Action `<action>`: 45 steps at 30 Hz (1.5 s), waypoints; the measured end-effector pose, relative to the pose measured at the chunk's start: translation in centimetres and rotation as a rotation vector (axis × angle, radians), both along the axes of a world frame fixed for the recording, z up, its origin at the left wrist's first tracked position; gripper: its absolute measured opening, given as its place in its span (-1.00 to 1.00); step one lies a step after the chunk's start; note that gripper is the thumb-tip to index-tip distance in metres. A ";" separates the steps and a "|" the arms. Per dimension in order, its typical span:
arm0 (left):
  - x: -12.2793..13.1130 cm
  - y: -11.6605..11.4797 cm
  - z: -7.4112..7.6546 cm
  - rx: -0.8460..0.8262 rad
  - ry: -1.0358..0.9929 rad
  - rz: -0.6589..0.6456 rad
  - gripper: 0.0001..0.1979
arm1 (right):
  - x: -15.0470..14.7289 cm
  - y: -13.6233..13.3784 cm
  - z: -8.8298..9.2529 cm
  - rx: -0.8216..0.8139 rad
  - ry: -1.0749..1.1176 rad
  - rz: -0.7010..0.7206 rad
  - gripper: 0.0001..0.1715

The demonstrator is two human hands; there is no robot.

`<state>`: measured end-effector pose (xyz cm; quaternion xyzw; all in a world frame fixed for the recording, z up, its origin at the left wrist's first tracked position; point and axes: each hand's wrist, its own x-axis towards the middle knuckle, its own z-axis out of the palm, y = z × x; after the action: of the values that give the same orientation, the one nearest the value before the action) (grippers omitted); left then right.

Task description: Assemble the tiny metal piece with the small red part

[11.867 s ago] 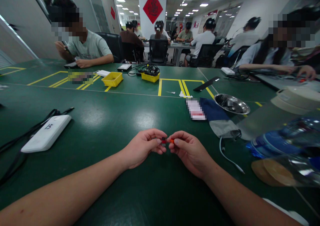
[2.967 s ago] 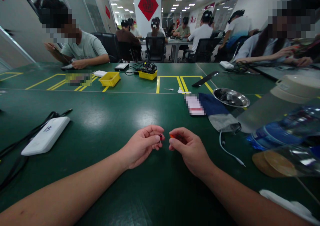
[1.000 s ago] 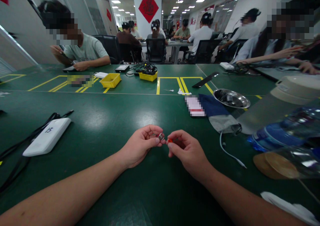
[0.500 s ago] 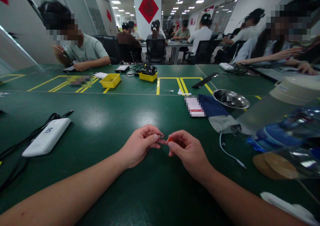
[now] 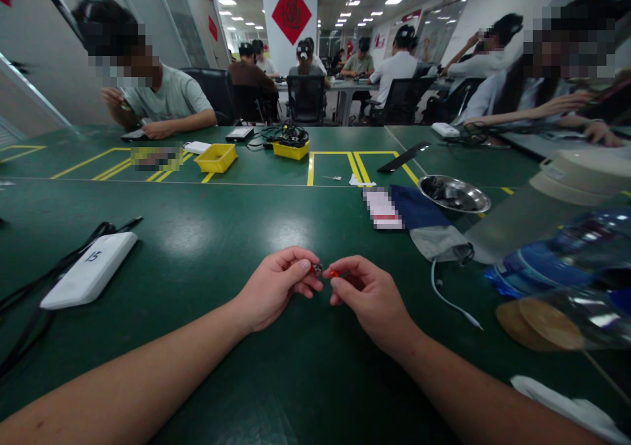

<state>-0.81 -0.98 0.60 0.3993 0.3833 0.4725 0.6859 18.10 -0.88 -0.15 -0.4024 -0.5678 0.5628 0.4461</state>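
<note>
Both my hands meet low over the green table (image 5: pixel 207 248), near its front middle. My left hand (image 5: pixel 279 287) is closed in a pinch on a small dark metallic part (image 5: pixel 316 269). My right hand (image 5: pixel 367 297) is closed too, its thumb and fingers pinching a small orange-red part (image 5: pixel 334 274). The two small parts nearly touch, tip to tip. What they are is too small to tell.
A white power bank marked 15 (image 5: pixel 89 269) with black cables lies at left. A steel bowl (image 5: pixel 453 194), dark cloth pouches (image 5: pixel 419 215), a white cable (image 5: pixel 451 297) and a clear water bottle (image 5: pixel 557 261) stand at right. Yellow bins (image 5: pixel 215 157) sit farther back. Other people work at the tables beyond.
My hands stay in the same spot; the two small parts are held a little closer than three seconds ago. The view has barely shifted.
</note>
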 end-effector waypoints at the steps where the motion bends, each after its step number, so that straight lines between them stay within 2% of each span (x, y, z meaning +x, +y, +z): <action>1: 0.0 0.0 0.0 -0.006 -0.005 0.001 -0.84 | 0.0 0.0 0.0 -0.002 -0.004 -0.003 -0.84; 18: 0.2 0.0 -0.5 0.092 0.063 0.000 -0.77 | 0.2 0.0 0.2 0.099 -0.131 0.020 -0.84; 26: 0.1 0.0 -0.5 0.062 0.032 -0.021 -0.74 | 0.0 0.1 -0.1 0.055 -0.047 0.044 -0.75; 30: 0.0 0.1 -0.7 0.043 0.067 -0.016 -0.73 | 0.0 0.1 -0.3 0.038 -0.022 0.031 -0.76; 38: -0.1 0.0 -0.7 0.104 0.131 -0.061 -0.78 | 0.1 0.2 -0.3 0.028 -0.034 0.023 -0.73; 42: 0.0 0.0 -0.7 0.109 0.138 -0.029 -0.68 | 0.1 0.1 -0.1 0.012 -0.007 0.026 -0.76; 45: 0.2 -0.1 -0.6 0.118 0.111 -0.030 -0.71 | 0.1 0.0 0.0 -0.001 0.003 0.034 -0.82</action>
<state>-0.65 -1.05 -0.03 0.4705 0.3862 0.4611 0.6457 18.17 -0.83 -0.17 -0.3919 -0.5737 0.5710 0.4373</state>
